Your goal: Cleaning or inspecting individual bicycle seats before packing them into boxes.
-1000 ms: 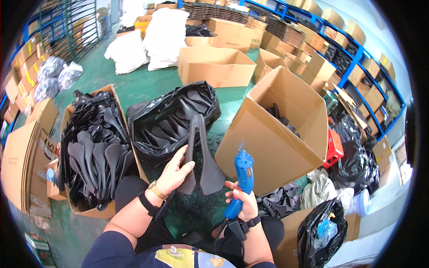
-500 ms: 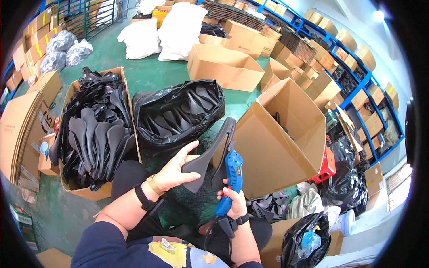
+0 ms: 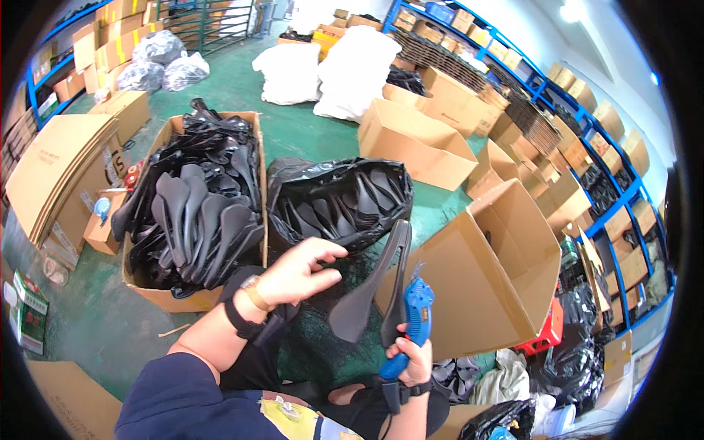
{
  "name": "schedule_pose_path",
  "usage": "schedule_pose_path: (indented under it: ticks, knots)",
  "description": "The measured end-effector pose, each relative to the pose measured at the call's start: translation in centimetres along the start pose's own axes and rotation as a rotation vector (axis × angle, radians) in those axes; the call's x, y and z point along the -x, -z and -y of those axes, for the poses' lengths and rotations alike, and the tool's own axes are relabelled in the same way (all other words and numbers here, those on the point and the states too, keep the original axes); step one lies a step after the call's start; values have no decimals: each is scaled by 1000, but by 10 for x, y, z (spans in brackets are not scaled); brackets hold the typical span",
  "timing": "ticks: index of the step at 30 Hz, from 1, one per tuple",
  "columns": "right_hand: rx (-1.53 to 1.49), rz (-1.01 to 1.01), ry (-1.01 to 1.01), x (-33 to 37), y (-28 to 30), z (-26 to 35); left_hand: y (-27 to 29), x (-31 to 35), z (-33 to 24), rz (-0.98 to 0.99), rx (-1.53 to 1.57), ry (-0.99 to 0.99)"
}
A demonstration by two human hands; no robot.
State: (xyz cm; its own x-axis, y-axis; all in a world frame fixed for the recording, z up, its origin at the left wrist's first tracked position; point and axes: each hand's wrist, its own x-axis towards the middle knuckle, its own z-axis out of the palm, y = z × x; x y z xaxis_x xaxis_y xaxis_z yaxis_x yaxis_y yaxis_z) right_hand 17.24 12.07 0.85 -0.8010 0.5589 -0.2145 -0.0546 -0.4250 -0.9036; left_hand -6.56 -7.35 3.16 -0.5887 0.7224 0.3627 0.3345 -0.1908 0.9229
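Note:
A black bicycle saddle (image 3: 358,306) with a long slot down its middle stands nose up in front of me. My left hand (image 3: 297,275) is open just left of it, fingers apart and nothing in them. A blue corded handheld power tool (image 3: 419,312) with a thin metal tip is gripped in my right hand (image 3: 414,356). That tip points up, close beside the saddle's right edge. My right fingers are next to the saddle's lower right wing; whether they also hold it, I cannot tell.
Many saddles fill a cardboard box (image 3: 265,183) at the left and a black plastic bag (image 3: 282,170) ahead. A large open carton (image 3: 455,293) leans at the right. White sacks (image 3: 359,73) stand farther back. Flattened cartons (image 3: 62,169) lie far left. Blue shelving (image 3: 616,194) lines the right.
My left hand has let go of the saddle and drawn away to the left. The view has shifted, so the surroundings sit farther right. The power tool stays in my right hand.

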Motion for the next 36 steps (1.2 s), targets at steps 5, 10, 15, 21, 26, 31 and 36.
schedule_pose_path:
  ticks: [5, 10, 15, 21, 26, 31, 36]
  knots:
    - [-332, 73, 433, -14, 33, 32, 97, 16, 12, -296, 109, 160]
    - [-603, 384, 555, -18, 45, 62, 122, 70, 67, -128, -1403, 463]
    - [-378, 104, 368, -17, 48, 35, 106, 96, 92, -105, -1694, 546]
    - [-328, 30, 268, -7, 34, 36, 127, 112, 145, -131, -2071, 239]
    - [-278, 75, 255, -3, 41, 38, 113, 79, 65, -170, -1705, 469]
    - [-207, 95, 141, -3, 42, 40, 102, 26, 4, -574, -714, -136]
    - [-54, 105, 33, -4, 33, 38, 2, -8, -56, -283, 148, 49]
